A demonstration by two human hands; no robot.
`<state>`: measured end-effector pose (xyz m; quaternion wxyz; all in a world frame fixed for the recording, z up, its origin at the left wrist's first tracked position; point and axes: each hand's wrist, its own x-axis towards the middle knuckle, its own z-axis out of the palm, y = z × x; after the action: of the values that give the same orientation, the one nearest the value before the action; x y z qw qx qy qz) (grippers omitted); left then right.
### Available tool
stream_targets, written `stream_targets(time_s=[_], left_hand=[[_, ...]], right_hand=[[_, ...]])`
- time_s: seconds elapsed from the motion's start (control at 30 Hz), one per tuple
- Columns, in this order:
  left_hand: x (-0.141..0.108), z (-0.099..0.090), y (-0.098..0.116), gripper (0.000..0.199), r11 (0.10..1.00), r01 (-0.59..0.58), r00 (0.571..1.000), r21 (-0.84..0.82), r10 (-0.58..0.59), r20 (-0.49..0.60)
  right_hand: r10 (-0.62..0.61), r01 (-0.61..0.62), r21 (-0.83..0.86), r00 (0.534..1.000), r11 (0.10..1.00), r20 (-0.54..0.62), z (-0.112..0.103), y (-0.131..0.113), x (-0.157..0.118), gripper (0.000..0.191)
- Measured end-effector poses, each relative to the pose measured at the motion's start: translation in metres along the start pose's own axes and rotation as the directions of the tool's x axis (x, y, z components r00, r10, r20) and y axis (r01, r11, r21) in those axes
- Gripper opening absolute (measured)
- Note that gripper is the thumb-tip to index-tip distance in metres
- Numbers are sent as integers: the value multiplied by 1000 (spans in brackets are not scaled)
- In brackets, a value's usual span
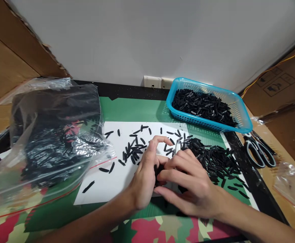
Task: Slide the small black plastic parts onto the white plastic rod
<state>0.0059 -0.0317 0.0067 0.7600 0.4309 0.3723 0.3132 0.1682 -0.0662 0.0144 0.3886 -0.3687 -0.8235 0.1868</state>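
Many small black strips lie in a pile on the right of a white sheet, and others are scattered over its middle and left. My left hand is cupped around some black pieces at the sheet's front, its index finger curled above them. Against it, from the right, my right hand presses with bent fingers on the same black pieces. How many pieces are between the hands is hidden. A pale, shiny object shows just beyond the right fingers; I cannot tell what it is.
A blue basket of black strips stands at the back right. Clear plastic bags with black contents cover the left. Scissors lie at the right, near another clear bag. Cardboard boxes flank both sides; a wall rises behind.
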Motion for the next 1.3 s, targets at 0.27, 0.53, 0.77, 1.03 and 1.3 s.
stream_targets(time_s=[0.27, 0.53, 0.77, 1.03, 1.3], left_hand=[[2, 0, 4, 45, 1000, 29, 999, 5, -29, 26], [1, -3, 1, 34, 994, -74, 994, 81, 67, 81], [5, -3, -1, 40, 986, -92, 995, 140, 85, 57], [6, -4, -2, 38, 988, -88, 995, 124, 83, 52], [6, -6, -3, 37, 990, -79, 997, 120, 76, 29]], right_hand=[[284, -239, 264, 948, 934, -145, -8, 8, 3, 10], [542, -430, 441, 824, 788, -164, -11, 23, 5, 14], [572, -451, 470, 806, 758, -149, -10, 24, 5, 19], [576, -457, 459, 802, 762, -158, -8, 26, 6, 27], [527, -440, 378, 834, 815, -165, -9, 23, 6, 14]])
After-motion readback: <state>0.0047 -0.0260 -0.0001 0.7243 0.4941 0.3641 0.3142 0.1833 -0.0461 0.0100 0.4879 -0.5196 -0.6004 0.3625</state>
